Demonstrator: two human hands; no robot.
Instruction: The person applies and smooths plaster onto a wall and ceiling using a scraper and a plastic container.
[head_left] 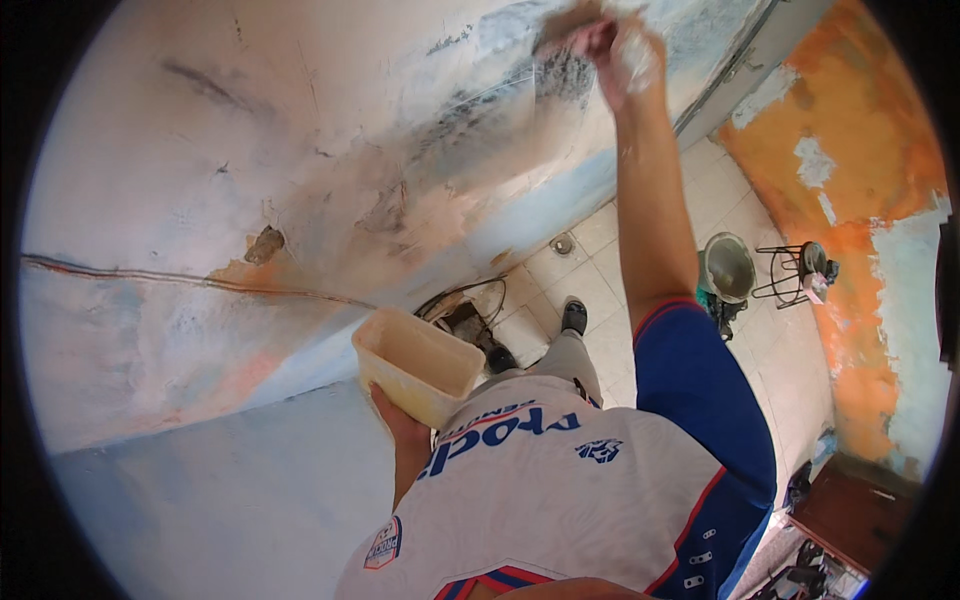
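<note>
My left hand [398, 412] grips a pale yellow rectangular tub [425, 385] from below and its outer side, close to my waist. The tub's open top is tilted partly into view; its inside looks pale, and I cannot tell how full it is. High up, my right arm reaches out to the patchy wall [330, 100]. There my right hand [622, 58], with whitish smears on its back, is closed around a brown, brush-like tool [568, 30], blurred by motion. The tool is at a dark, stained patch of the wall; its exact shape is smeared.
A cable [180, 278] runs along the wall. On the tiled floor stand a grey bucket [728, 268] and a small black metal stool [785, 275] with things on it. More cable and a dark object [465, 325] lie by my feet. A brown cabinet [850, 515] is at lower right.
</note>
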